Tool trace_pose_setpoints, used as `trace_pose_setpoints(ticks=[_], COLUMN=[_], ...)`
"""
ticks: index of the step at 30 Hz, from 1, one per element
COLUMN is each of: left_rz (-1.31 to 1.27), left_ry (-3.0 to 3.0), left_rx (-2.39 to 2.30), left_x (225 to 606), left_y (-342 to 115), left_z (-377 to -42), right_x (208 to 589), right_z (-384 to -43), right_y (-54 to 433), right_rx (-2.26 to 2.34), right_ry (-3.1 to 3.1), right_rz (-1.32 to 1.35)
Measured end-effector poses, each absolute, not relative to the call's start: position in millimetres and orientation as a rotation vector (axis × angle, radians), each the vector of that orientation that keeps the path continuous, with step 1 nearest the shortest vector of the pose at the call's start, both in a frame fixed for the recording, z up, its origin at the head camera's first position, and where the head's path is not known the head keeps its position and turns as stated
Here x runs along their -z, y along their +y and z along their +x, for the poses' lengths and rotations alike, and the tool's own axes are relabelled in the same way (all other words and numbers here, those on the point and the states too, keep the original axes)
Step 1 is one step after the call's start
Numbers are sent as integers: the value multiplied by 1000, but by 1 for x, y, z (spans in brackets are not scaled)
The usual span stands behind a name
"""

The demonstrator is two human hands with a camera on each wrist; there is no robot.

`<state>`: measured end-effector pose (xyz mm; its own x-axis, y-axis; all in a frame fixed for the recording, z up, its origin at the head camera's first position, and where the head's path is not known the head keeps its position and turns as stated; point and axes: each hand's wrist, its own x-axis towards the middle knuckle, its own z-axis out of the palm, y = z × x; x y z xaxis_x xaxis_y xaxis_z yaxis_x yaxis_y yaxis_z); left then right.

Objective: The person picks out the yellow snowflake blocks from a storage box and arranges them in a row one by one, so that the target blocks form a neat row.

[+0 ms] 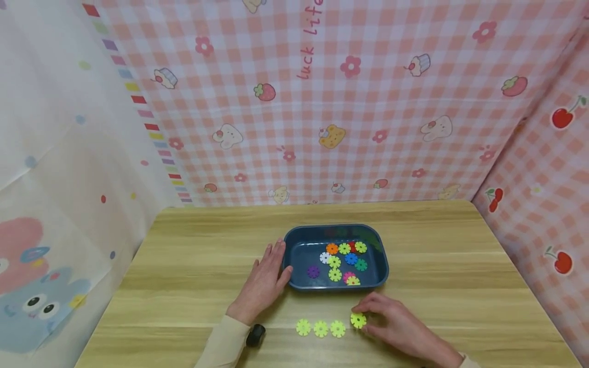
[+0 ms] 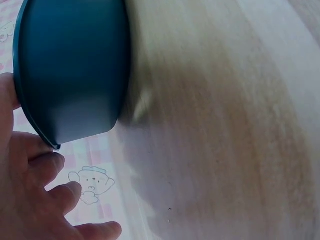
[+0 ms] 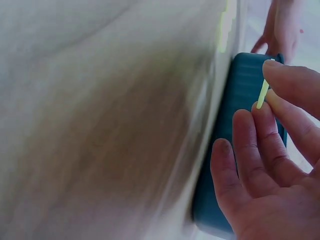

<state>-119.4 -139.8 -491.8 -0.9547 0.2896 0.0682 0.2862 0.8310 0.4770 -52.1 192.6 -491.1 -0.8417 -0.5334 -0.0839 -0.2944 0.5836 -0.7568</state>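
A: so what's the left hand [image 1: 259,288] doing over there?

B: It's pretty relaxed, fingers mostly straight and spread apart, touching the left end of the blue tray [image 1: 300,255].

A: and moving right?

B: Row of three yellow-green discs [image 1: 317,332] lying flat on the table [image 1: 184,286], just on the near side of the tray. Inside the tray, going left to right, you get a purple disc [image 1: 311,273], a white disc [image 1: 324,258], an orange disc [image 1: 332,246], a blue disc [image 1: 348,259] and a green disc [image 1: 359,266], with more yellow-green ones mixed in.

A: ok and the right hand [image 1: 395,323]?

B: Narrow pinch, thumb and fingertips on a fourth yellow-green disc [image 1: 355,322], near side of the tray, toward its right end. Other fingers are loosely bent. Honestly can't tell if that disc touches the table.
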Motion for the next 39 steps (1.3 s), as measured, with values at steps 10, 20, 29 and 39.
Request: trace_pose_setpoints(ticks=[10, 20, 29, 39], left_rz=[497, 486, 473, 480], left_ry=[2996, 2992, 2984, 2986], left_rx=[-777, -786, -805, -813], left_x=[491, 494, 492, 493], left_y=[-139, -140, -140, -139], left_z=[-119, -118, -118, -120], right_x=[500, 506, 506, 504], right_z=[-52, -52, -57, -59], right_y=[190, 188, 185, 185], right_rx=[1144, 1115, 1073, 1060], right_ry=[2422, 2398, 2428, 2372], right_rz=[-648, -629, -710, -673])
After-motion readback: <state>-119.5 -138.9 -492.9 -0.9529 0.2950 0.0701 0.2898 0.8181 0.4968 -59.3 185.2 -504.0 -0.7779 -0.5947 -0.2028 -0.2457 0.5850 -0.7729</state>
